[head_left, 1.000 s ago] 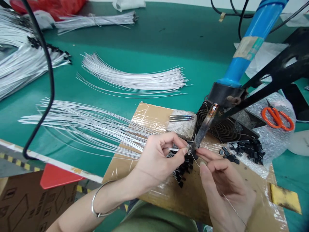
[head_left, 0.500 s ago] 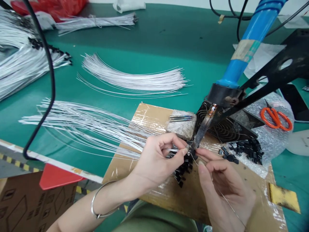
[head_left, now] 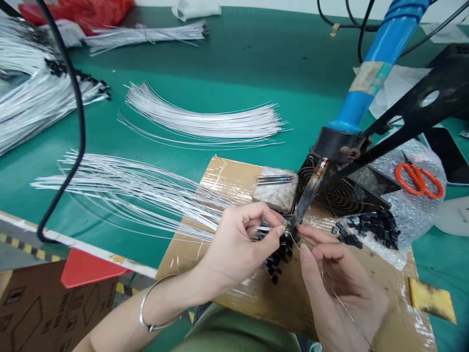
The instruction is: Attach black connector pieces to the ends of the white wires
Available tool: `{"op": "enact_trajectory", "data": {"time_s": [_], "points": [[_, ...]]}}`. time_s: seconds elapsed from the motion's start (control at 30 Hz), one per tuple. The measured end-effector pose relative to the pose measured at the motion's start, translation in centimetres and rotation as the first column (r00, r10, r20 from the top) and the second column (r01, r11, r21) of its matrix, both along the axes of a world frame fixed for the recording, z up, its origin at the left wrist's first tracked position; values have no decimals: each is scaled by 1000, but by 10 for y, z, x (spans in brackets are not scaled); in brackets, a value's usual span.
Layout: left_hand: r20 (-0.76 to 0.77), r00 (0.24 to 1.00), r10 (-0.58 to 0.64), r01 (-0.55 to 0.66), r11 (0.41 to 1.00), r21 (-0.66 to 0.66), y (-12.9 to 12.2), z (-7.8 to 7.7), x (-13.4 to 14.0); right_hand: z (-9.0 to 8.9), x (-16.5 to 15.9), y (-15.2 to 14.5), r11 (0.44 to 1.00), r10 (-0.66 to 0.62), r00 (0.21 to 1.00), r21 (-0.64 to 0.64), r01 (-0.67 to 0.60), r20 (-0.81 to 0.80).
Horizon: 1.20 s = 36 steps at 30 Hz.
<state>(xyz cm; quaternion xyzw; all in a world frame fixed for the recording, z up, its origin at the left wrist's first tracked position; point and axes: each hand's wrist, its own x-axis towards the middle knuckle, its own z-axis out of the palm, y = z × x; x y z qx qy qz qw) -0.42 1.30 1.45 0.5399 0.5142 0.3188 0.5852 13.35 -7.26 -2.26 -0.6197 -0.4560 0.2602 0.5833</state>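
Left hand [head_left: 238, 239] is pinched tight, thumb and forefinger pressed together on the end of a thin white wire [head_left: 269, 228], offering it right up to the tip of the soldering iron [head_left: 309, 193]. That iron hangs fixed in a black stand [head_left: 410, 117] by its blue handle, tip angled down toward the person, likely so both hands stay free to feed work into it. Right hand [head_left: 340, 283] comes in from the other side, fingers closed on a fine strand of solder wire [head_left: 346, 310] that trails back over the palm, its front end touching the same spot at the tip. The joint sits between the two hands, just above the taped cardboard pad [head_left: 234, 176] that shields the green bench [head_left: 220, 63]. A fan of white wires [head_left: 128, 188] lies spread out to the left with ends pointing at the iron, seemingly so the next one is within easy reach of that left grip. A pile of small black parts [head_left: 373, 227] sits on bubble wrap to the right, more of them just under the hands [head_left: 276, 264]. A small fan [head_left: 340, 195] lies flat behind the tip, probably for fumes. Orange scissors [head_left: 419, 180] are well apart at the far right, and another curved bundle of wires [head_left: 205, 120] lies further back.
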Motion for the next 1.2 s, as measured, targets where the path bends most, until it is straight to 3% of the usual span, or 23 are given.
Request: {"op": "enact_trajectory", "data": {"time_s": [0.17,0.4,0.77,1.2], "points": [[-11,1000,2,-2,1000,19,-1,-2,0,1,-2,0,1000,17,999,15,-16,-32],[6,1000,-6,6,1000,5,0,-3,0,8,-13,1,992,-98,980,-91,83,-173],[-4,1000,-27,28,999,19,-2,-6,0,2,-1,0,1000,10,1000,7,-10,18],[33,999,-11,9,999,46,-2,-6,-2,-2,-2,2,1000,-2,999,26,1,37]]}}
